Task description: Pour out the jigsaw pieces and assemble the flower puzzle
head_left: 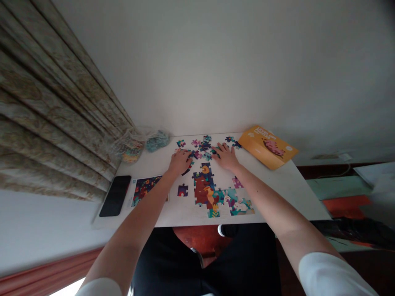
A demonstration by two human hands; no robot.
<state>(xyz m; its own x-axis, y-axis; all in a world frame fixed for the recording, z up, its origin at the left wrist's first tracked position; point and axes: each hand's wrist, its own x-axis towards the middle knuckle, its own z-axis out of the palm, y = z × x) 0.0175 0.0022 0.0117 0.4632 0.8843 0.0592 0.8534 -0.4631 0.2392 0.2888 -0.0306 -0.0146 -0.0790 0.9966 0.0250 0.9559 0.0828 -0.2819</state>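
Observation:
My left hand (180, 162) rests at the left side of a heap of loose jigsaw pieces (205, 145), its fingers out over some of them and partly hiding them. At the heap's right side lies my right hand (226, 158), fingers spread, with the fingertips touching or just above the pieces. Neither hand visibly grips a piece. Nearer to me is a joined section of the jigsaw puzzle (202, 190) with a brown animal and white rabbits. A single dark piece (182, 190) lies left of it, and a pink piece (237, 182) sits by its upper right edge.
The picture sheet (145, 190) lies partly under my left forearm, with a black phone (115, 196) to its left. Clear plastic bags of pieces (157, 142) stand at the back left. An orange pouch (268, 147) lies back right. Wall behind, curtain (55, 102) at left.

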